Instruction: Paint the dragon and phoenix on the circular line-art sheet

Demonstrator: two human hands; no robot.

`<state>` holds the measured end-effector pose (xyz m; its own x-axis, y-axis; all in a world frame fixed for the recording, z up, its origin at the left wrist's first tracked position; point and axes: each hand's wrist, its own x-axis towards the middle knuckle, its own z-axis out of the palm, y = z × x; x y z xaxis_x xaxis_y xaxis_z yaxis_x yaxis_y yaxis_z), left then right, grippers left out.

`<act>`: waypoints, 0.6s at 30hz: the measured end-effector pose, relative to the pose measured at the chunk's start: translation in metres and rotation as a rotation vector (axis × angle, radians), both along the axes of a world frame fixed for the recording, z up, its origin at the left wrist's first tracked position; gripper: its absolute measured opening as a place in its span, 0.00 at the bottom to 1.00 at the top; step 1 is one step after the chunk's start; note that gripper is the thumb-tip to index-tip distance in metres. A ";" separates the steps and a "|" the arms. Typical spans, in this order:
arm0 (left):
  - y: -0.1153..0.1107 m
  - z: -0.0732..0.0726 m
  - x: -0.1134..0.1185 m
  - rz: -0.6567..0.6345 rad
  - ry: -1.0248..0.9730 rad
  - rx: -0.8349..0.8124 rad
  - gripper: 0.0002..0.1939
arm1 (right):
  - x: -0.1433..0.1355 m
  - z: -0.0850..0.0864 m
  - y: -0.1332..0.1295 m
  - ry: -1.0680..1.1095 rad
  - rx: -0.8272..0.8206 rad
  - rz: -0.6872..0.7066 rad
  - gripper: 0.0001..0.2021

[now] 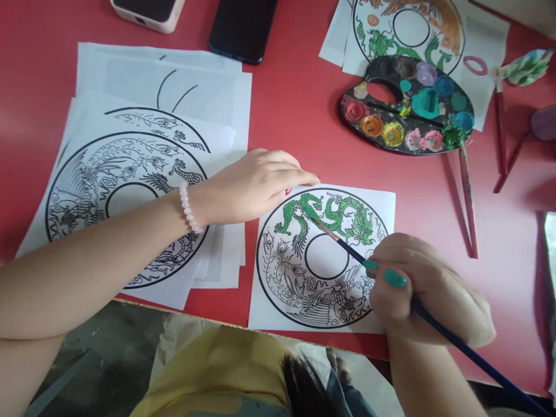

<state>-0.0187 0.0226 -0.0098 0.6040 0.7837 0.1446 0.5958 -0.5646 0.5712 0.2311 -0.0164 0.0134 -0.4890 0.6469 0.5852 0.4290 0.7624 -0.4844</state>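
A blue-handled paintbrush (351, 252) is pinched in my right hand (428, 289), its tip touching the green dragon at the top of the printed sheet (325, 255). This sheet bears a circular dragon-and-phoenix line drawing; most of the dragon is green, while the phoenix below is uncoloured. My left hand (260, 182) lies stretched out, fingertips at the sheet's upper left edge, with a pink bead bracelet (190, 208) at the wrist. Under the left forearm is a stack of similar printed sheets (217, 255), partly hidden by the arm.
A black paint palette (347, 119) with several colours stands at upper right, a red-handled brush (469, 202) leaning on it. Behind lies a partly coloured sheet (434, 52). More brushes (501, 133) are at right. Two phones (243, 29) lie at the red table's (295, 104) far side.
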 end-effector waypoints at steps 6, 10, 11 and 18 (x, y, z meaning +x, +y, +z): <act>0.000 0.001 0.001 0.005 -0.018 -0.002 0.19 | -0.004 -0.001 0.000 0.034 0.024 -0.049 0.11; 0.000 0.002 0.001 -0.004 -0.002 -0.009 0.20 | -0.004 0.000 0.000 0.056 0.029 -0.019 0.12; 0.000 0.002 0.001 -0.004 0.002 -0.010 0.20 | -0.003 -0.001 0.000 0.049 0.018 -0.016 0.11; 0.000 0.002 0.000 -0.001 -0.008 -0.007 0.19 | -0.001 -0.003 0.000 0.045 0.018 -0.033 0.10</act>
<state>-0.0184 0.0225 -0.0082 0.6036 0.7841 0.1441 0.5909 -0.5613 0.5794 0.2300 -0.0164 0.0104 -0.4403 0.6516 0.6177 0.4326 0.7568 -0.4900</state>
